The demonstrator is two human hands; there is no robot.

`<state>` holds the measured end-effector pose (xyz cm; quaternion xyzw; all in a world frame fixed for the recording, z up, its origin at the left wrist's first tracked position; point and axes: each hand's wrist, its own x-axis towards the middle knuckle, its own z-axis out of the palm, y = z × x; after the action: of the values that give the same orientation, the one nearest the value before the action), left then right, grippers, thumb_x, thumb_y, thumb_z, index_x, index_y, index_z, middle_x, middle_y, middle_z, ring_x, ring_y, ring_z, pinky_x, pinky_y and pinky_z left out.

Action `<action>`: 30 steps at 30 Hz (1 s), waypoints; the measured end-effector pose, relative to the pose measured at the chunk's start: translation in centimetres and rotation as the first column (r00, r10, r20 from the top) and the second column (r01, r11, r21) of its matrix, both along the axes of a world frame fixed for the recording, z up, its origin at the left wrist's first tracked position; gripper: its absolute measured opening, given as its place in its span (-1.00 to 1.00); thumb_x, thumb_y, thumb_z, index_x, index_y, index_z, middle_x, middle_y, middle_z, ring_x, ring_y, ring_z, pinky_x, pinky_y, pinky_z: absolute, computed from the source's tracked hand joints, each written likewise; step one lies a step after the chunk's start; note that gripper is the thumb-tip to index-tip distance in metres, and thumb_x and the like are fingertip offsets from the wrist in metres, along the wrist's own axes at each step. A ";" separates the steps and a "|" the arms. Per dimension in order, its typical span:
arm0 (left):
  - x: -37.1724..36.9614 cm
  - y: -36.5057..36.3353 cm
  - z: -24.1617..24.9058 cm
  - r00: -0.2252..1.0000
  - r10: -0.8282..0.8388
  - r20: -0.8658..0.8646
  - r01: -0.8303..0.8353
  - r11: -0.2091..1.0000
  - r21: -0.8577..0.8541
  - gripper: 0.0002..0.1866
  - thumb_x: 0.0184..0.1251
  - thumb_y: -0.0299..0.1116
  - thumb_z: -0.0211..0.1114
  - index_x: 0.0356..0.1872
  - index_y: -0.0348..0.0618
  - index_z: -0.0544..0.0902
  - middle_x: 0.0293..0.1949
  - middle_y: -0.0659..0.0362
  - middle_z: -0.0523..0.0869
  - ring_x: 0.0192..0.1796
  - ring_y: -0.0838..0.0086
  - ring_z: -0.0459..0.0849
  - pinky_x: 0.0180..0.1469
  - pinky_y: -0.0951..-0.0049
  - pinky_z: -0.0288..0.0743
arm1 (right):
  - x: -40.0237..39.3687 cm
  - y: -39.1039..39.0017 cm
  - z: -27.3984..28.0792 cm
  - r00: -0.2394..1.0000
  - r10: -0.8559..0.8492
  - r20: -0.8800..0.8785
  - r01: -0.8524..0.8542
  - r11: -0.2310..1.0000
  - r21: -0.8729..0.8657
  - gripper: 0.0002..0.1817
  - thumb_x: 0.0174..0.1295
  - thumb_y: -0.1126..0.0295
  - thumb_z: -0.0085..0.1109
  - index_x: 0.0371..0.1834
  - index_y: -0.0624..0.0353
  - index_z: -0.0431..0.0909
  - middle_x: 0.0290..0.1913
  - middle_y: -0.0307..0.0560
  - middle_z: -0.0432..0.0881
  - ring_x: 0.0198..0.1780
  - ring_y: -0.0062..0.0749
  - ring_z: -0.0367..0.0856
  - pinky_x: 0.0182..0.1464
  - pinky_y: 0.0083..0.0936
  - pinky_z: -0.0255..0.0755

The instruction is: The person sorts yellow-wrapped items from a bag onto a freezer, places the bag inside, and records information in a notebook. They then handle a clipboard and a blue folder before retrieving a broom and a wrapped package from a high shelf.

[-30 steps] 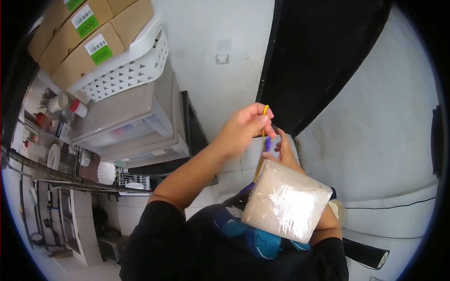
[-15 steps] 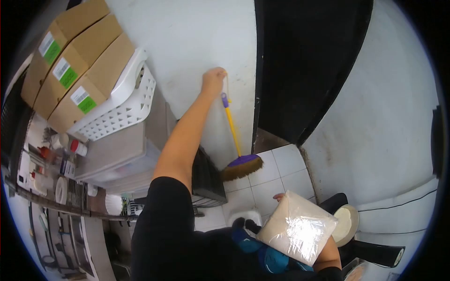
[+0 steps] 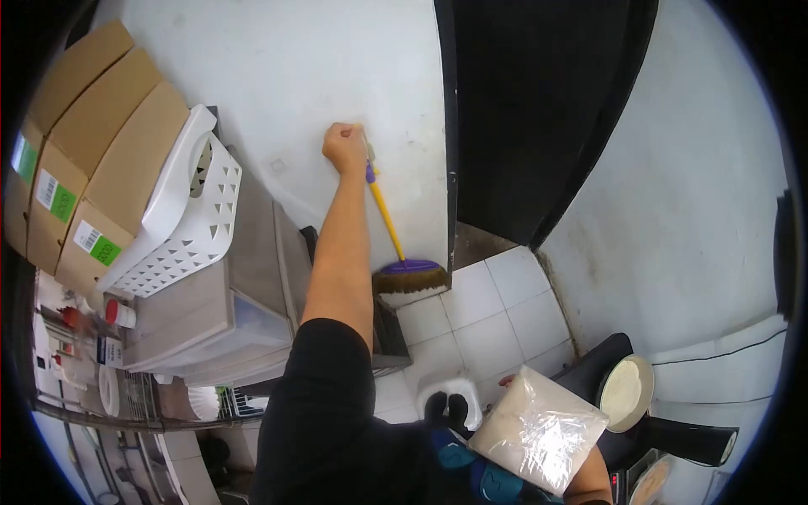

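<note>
My left hand [image 3: 345,150], at the end of the outstretched arm, pinches the pale cord loop at the top of a broom. The broom [image 3: 387,220] hangs upright against the white wall, with a yellow handle, purple head and brown bristles low near the floor. A clear plastic bag of pale contents [image 3: 539,429] lies across my right forearm, held close to my body. Only the fingertips of my right hand [image 3: 507,380] show past the bag's upper left edge; the rest is hidden behind it.
Cardboard boxes [image 3: 126,156] fill a white basket [image 3: 198,223] on plastic drawers [image 3: 181,324] at left. A dark doorway [image 3: 539,109] opens ahead. My feet [image 3: 446,407] are by a white stool-like object. At lower right are a pan [image 3: 624,394] and a dark counter.
The view has turned, so the boxes sit further left. My left hand and the broom have moved left along the wall; the broom hangs nearer the wall's base. The bag stays on my right arm.
</note>
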<state>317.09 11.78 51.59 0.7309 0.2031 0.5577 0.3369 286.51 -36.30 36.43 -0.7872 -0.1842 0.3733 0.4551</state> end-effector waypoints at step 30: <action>-1.0 -1.3 2.0 0.998 0.006 -0.069 -0.044 0.831 -0.554 -0.77 -0.05 -0.38 0.45 -0.51 -0.23 0.55 -0.46 0.14 0.62 -0.48 0.42 0.59 -0.39 0.40 0.51 | 0.5 -0.7 -1.0 1.000 -0.014 -0.009 0.014 1.000 -0.001 -0.44 0.22 0.08 -0.02 0.14 0.28 0.27 0.03 0.18 0.49 0.10 -0.08 0.45 0.17 -0.23 0.25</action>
<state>316.08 10.46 53.63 0.6167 0.3764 0.4552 0.5204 287.06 -37.00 35.41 -0.7871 -0.1764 0.3735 0.4581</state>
